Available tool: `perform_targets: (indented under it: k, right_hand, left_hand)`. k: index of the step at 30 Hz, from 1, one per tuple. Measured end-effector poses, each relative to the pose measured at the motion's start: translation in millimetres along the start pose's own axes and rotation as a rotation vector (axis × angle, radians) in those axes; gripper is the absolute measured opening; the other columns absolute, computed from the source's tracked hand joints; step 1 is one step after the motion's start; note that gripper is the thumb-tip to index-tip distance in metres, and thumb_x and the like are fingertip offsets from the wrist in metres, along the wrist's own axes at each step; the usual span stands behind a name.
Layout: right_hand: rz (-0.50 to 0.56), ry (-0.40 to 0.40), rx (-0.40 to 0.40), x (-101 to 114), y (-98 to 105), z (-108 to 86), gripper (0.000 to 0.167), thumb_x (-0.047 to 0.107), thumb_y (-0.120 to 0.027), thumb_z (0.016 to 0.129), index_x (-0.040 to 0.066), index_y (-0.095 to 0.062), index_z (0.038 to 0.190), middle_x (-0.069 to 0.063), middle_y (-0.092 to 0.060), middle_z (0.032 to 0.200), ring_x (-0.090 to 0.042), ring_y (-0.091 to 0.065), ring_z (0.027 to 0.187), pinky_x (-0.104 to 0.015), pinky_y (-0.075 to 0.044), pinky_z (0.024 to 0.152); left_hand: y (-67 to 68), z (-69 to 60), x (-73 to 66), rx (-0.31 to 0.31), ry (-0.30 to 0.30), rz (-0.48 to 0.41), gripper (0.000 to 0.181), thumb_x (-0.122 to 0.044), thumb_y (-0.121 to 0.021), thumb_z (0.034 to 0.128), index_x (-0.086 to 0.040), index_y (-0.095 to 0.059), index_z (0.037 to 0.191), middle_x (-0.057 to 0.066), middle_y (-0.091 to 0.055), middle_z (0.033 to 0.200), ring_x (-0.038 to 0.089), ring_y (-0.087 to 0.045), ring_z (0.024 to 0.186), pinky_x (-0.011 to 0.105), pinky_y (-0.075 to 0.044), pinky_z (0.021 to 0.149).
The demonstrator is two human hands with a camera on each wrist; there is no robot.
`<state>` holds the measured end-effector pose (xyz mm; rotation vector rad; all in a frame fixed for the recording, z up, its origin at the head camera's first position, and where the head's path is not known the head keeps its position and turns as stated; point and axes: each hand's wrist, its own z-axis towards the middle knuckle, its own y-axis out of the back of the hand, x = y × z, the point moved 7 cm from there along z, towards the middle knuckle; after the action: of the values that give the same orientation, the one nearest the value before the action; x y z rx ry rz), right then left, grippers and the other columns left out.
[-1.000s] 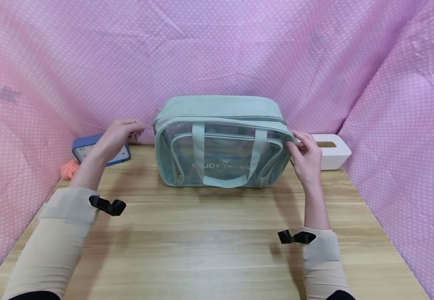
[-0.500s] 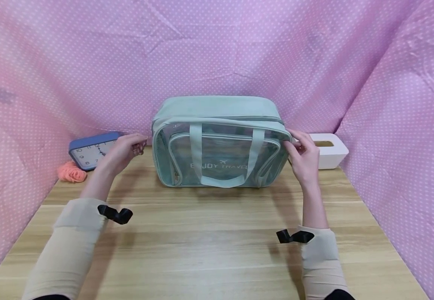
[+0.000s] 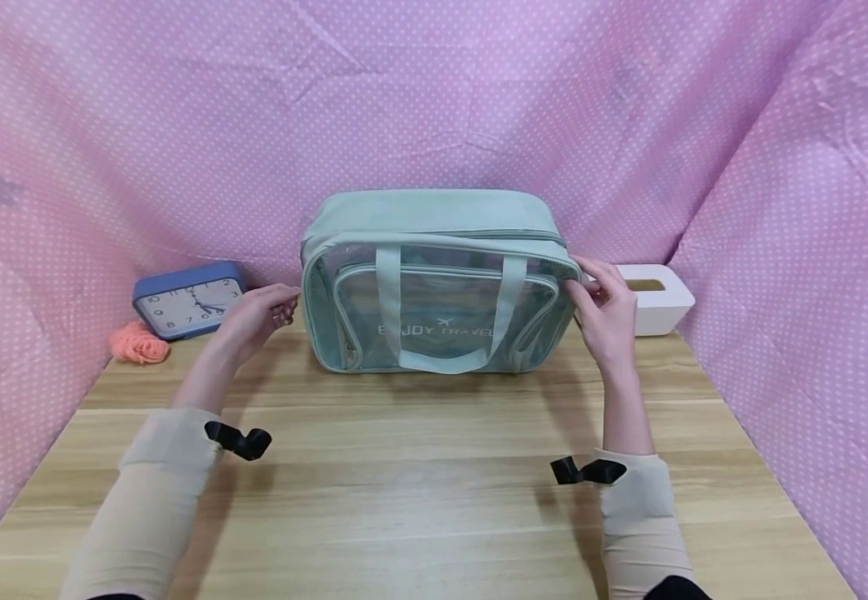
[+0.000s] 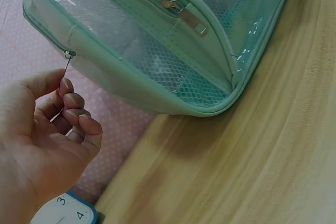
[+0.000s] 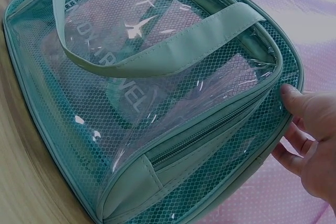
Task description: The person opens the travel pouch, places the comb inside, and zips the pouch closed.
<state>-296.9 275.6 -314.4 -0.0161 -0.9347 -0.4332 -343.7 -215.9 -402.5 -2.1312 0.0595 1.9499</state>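
A mint-green travel bag (image 3: 441, 215) with a clear front stands upright on the table, its carry strap (image 3: 389, 292) hanging down the front. In the left wrist view, my left hand (image 4: 47, 124) pinches a thin zipper pull (image 4: 67, 63) at the bag's left side between thumb and forefinger. The other fingers are curled in. My right hand (image 3: 608, 312) grips the bag's upper right edge, thumb on the front and fingers behind, as the right wrist view shows. A front pocket zipper slider (image 4: 169, 1) sits near the bag's lower left.
Left of the bag, a blue square clock (image 3: 190, 300) leans behind my left forearm, with a ball of coral yarn (image 3: 137, 343) beside it. A white tissue box (image 3: 662, 312) stands to the right. Pink dotted cloth (image 3: 434, 100) hangs around the wooden table (image 3: 419, 483).
My left hand has come down along the bag's left side and reached its edge, uncovering more of the clock. My right hand keeps its grip on the bag's right edge.
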Motion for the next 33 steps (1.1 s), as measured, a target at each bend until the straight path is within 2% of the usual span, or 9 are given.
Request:
perform_targets:
  k: [6, 10, 13, 15, 18, 22, 25, 27, 33]
  right_hand:
    - [-0.004, -0.01, 0.002, 1, -2, 0.0, 0.031, -0.002, -0.072, 0.092, 0.001, -0.073, 0.123, 0.017, -0.066, 0.112, 0.001, -0.063, 0.078, -0.009, -0.05, 0.07]
    - [-0.007, -0.013, 0.007, 0, -1, -0.6, 0.03, 0.001, -0.072, 0.094, 0.001, -0.073, 0.124, 0.016, -0.066, 0.112, 0.001, -0.063, 0.079, -0.009, -0.051, 0.071]
    - [-0.007, -0.022, -0.002, -2, 1, -1.9, 0.03, 0.001, -0.072, 0.094, 0.0, -0.073, 0.124, 0.017, -0.066, 0.113, 0.001, -0.063, 0.08, -0.008, -0.051, 0.073]
    - [-0.006, -0.028, -0.014, -3, 4, -3.0, 0.03, 0.0, -0.071, 0.094, 0.0, -0.072, 0.124, 0.018, -0.066, 0.112, 0.0, -0.063, 0.081, -0.008, -0.052, 0.074]
    - [-0.012, -0.039, -0.028, -3, 6, -3.8, 0.03, 0.001, -0.071, 0.094, 0.001, -0.072, 0.125, 0.017, -0.065, 0.111, 0.0, -0.063, 0.082, -0.007, -0.052, 0.073]
    - [-0.022, -0.055, -0.025, -6, 5, -1.6, 0.032, 0.0, -0.07, 0.094, 0.001, -0.072, 0.126, 0.014, -0.065, 0.113, -0.001, -0.063, 0.087, -0.007, -0.052, 0.075]
    - [-0.028, -0.053, -0.005, -5, 3, 1.3, 0.033, 0.0, -0.071, 0.093, 0.003, -0.072, 0.126, 0.013, -0.066, 0.115, -0.001, -0.064, 0.092, -0.008, -0.053, 0.079]
    - [-0.044, -0.036, 0.016, -2, 2, 2.9, 0.034, 0.0, -0.072, 0.092, 0.004, -0.073, 0.126, 0.012, -0.067, 0.115, -0.001, -0.064, 0.094, -0.009, -0.053, 0.081]
    - [-0.127, 0.082, 0.098, 16, 2, 5.4, 0.037, -0.001, -0.073, 0.091, 0.006, -0.072, 0.127, -0.006, -0.068, 0.121, -0.003, -0.062, 0.103, -0.014, -0.054, 0.091]
  left_hand:
    - [2.1, 1.3, 2.4, -0.078, 0.002, 0.045, 0.029, -0.016, -0.056, 0.1061, -0.019, -0.068, 0.081, -0.01, -0.06, 0.078, 0.007, -0.052, 0.077, 0.021, -0.046, 0.073]
    - [2.7, 1.2, 5.5, -0.105, 0.023, 0.086, 0.028, -0.019, -0.056, 0.1065, -0.02, -0.069, 0.081, -0.01, -0.06, 0.08, 0.007, -0.052, 0.079, 0.02, -0.046, 0.073]
    - [1.4, 0.2, 5.7, -0.106, 0.023, 0.202, 0.025, -0.024, -0.055, 0.1073, -0.019, -0.068, 0.087, -0.011, -0.06, 0.081, 0.006, -0.052, 0.08, 0.02, -0.046, 0.073]
    - [0.1, -0.3, 3.9, -0.105, 0.013, 0.325, 0.024, -0.03, -0.054, 0.1076, -0.014, -0.067, 0.095, -0.012, -0.059, 0.083, 0.006, -0.052, 0.081, 0.02, -0.048, 0.075]
    - [-1.8, -2.5, -3.5, -0.116, -0.021, 0.537, 0.036, -0.037, -0.05, 0.1081, -0.004, -0.064, 0.112, -0.007, -0.06, 0.089, 0.004, -0.054, 0.08, 0.021, -0.05, 0.076]
    - [-1.4, -10.8, -21.6, -0.21, -0.119, 0.788, 0.05, -0.043, -0.048, 0.1081, -0.002, -0.059, 0.133, 0.007, -0.063, 0.107, 0.006, -0.054, 0.084, 0.021, -0.047, 0.076]
    - [-2.2, -21.5, -36.2, -0.303, -0.225, 0.866, 0.046, -0.039, -0.051, 0.1072, -0.005, -0.059, 0.137, 0.014, -0.065, 0.115, 0.009, -0.053, 0.09, 0.02, -0.043, 0.076]
    - [-5.9, -29.4, -44.6, -0.337, -0.307, 0.883, 0.04, -0.034, -0.054, 0.1067, -0.006, -0.061, 0.134, 0.014, -0.066, 0.112, 0.009, -0.052, 0.091, 0.018, -0.041, 0.077]
    - [-35.5, -54.7, -66.6, -0.293, -0.614, 0.961, 0.026, -0.011, -0.063, 0.1015, 0.0, -0.063, 0.125, 0.013, -0.065, 0.093, 0.004, -0.05, 0.075, 0.012, -0.04, 0.066]
